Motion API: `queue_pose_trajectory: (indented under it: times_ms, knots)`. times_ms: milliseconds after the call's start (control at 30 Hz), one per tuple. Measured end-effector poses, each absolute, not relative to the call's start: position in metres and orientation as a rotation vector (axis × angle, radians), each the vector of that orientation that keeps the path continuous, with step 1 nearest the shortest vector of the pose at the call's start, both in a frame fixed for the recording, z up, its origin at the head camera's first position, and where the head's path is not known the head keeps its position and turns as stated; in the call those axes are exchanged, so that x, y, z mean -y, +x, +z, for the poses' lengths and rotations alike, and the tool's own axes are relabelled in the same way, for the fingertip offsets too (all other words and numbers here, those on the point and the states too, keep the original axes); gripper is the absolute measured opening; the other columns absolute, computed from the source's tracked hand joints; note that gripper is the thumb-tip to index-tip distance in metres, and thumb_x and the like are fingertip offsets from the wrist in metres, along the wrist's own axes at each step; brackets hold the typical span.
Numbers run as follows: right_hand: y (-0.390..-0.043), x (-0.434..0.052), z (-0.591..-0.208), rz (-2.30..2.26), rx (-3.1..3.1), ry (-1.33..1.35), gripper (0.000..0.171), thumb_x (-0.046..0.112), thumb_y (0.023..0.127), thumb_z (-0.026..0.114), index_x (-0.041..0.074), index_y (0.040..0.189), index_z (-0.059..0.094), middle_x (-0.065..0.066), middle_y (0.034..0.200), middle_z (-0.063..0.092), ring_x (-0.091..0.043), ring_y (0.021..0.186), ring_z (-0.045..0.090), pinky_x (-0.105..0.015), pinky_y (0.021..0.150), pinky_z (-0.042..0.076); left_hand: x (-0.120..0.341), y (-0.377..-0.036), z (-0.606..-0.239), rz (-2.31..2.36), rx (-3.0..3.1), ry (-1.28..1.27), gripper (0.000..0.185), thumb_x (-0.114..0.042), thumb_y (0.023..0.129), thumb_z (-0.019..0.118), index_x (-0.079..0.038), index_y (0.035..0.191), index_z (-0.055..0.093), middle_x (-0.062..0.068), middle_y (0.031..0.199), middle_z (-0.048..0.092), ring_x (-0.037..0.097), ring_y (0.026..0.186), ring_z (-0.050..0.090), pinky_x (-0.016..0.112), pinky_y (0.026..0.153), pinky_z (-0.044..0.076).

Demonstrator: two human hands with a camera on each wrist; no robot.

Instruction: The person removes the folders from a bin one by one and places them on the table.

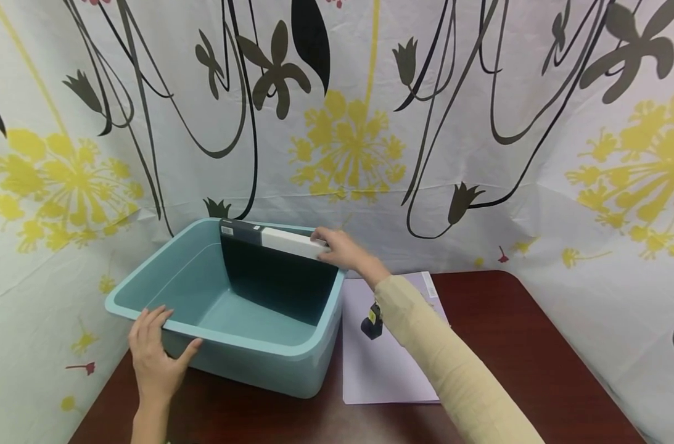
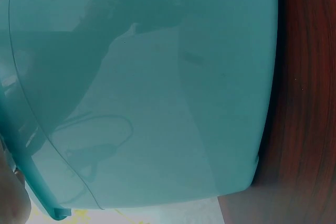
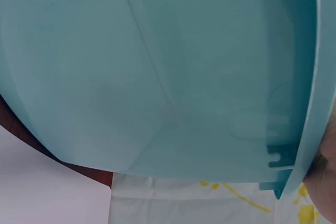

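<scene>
Two hands work at one teal tub (image 1: 259,354) on a dark red table (image 1: 509,345), head view.

Near left: left hand (image 1: 155,354) lies on the tub's near left corner. Fingers straight and slightly spread over the rim, thumb out along the near wall. Nothing clasped; the hand only rests there. Left wrist view shows the tub's outer wall (image 2: 157,87) close up, with table wood (image 2: 310,103) at the right edge and a blurred bit of skin at the lower left; finger pose cannot be read from it.

Near right: a cream sleeve (image 1: 447,364) runs from the lower right up toward the tub. Under it a lilac sheet (image 1: 370,370) lies flat on the table, just beside the tub's right wall. A small dark thing with a yellow mark (image 1: 372,322) sits at the sleeve over the sheet; too small to identify.

Middle: the tub stands upright, open side up, on the left part of the table.

Far: a flat dark board (image 1: 278,271) with a white band along its top stands on edge inside the tub, against its right wall. Right hand (image 1: 342,248) grips the board's top edge at the far right corner, fingers curled over the white band. Right wrist view gives only the tub wall (image 3: 157,77) from outside, its rim, and skin at the right edge.

Behind everything hangs a white flowered cloth (image 1: 348,142), yellow and black print.
</scene>
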State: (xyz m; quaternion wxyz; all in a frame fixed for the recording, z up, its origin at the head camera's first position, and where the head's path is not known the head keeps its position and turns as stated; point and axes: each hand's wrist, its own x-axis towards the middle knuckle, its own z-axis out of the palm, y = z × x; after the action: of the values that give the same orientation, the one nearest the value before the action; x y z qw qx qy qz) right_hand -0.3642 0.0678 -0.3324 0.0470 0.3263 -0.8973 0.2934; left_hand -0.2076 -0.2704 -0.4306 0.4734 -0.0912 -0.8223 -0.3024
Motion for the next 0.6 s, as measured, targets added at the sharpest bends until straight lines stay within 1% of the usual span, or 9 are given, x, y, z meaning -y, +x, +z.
queue_pose_trajectory:
  times_ms: [167, 367, 500, 600]
  knots:
    - [-0.363, -0.068, -0.336, 1.027, 2.666, 0.976, 0.031, 0.003, 0.085, 0.058, 0.003, 0.115, 0.054, -0.015, 0.115, 0.059, -0.025, 0.101, 0.057, -0.038, 0.083, 0.047, 0.270, -0.208, -0.430, -0.742, 2.012, -0.229, 0.089, -0.071, 0.070, 0.055, 0.006, 0.114, 0.052, 0.027, 0.119, 0.047, 0.045, 0.124, 0.029, 0.052, 0.106, 0.012]
    - [-0.364, -0.070, -0.344, 1.199, 2.555, 0.906, 0.030, 0.002, 0.085, 0.053, 0.002, 0.115, 0.056, -0.015, 0.112, 0.060, -0.023, 0.092, 0.058, -0.036, 0.078, 0.048, 0.270, -0.209, -0.431, -0.738, 2.003, -0.235, 0.089, -0.071, 0.070, 0.055, 0.006, 0.113, 0.052, 0.027, 0.119, 0.048, 0.046, 0.124, 0.029, 0.052, 0.106, 0.012]
    - [-0.363, -0.071, -0.345, 1.289, 2.490, 0.845, 0.031, 0.001, 0.085, 0.051, 0.001, 0.116, 0.056, -0.015, 0.115, 0.059, -0.022, 0.096, 0.059, -0.035, 0.079, 0.049, 0.271, -0.209, -0.431, -0.735, 2.000, -0.237, 0.089, -0.071, 0.070, 0.055, 0.006, 0.114, 0.052, 0.027, 0.119, 0.048, 0.046, 0.123, 0.029, 0.052, 0.106, 0.012]
    - [-0.361, -0.071, -0.345, 1.300, 2.431, 0.835, 0.031, 0.000, 0.084, 0.052, 0.000, 0.115, 0.057, -0.015, 0.113, 0.060, -0.022, 0.097, 0.060, -0.035, 0.078, 0.050, 0.272, -0.209, -0.431, -0.739, 2.001, -0.238, 0.089, -0.071, 0.070, 0.055, 0.006, 0.114, 0.052, 0.027, 0.119, 0.048, 0.045, 0.124, 0.029, 0.052, 0.106, 0.012]
